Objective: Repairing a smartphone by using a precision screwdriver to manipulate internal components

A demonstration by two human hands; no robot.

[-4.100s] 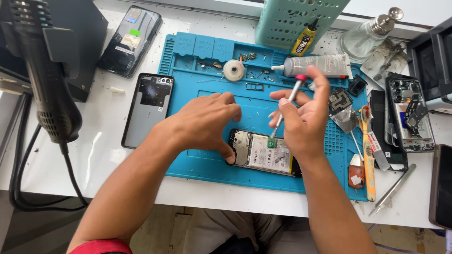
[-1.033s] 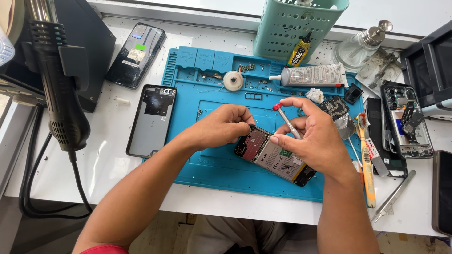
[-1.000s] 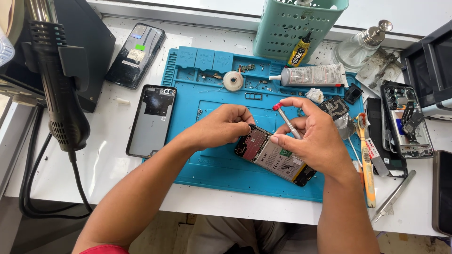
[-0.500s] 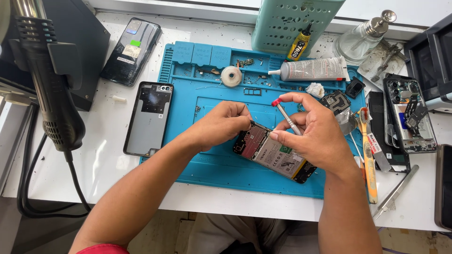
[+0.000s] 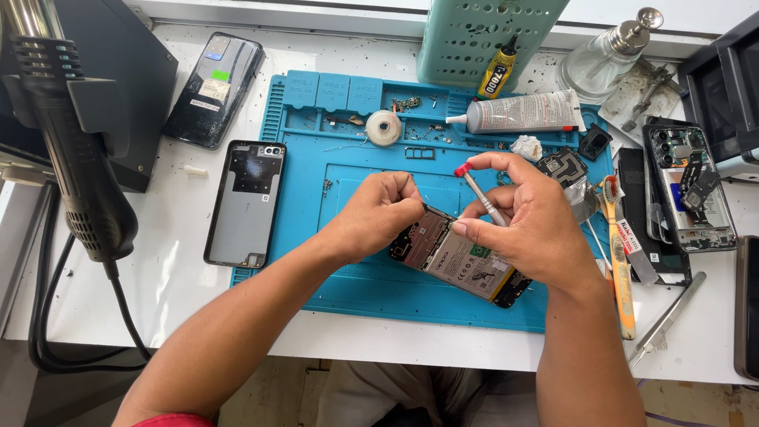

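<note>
An opened phone, back cover off with battery and circuit board showing, lies tilted on the blue silicone work mat. My left hand grips the phone's upper end with curled fingers. My right hand holds a small metal screwdriver with a red cap, its tip pointing down at the phone's board. The screwdriver's tip is hidden behind my fingers.
A loose phone back cover lies left of the mat, another phone farther back. A hot-air gun hangs at left. Glue tube, tape roll, green basket, glass dispenser bottle, toothbrush, tweezers and a dismantled phone crowd the right.
The phone has been turned from lying level to a tilted angle. My right hand lowered the screwdriver from upright to slanted over the board, and my left hand moved onto the phone's upper end.
</note>
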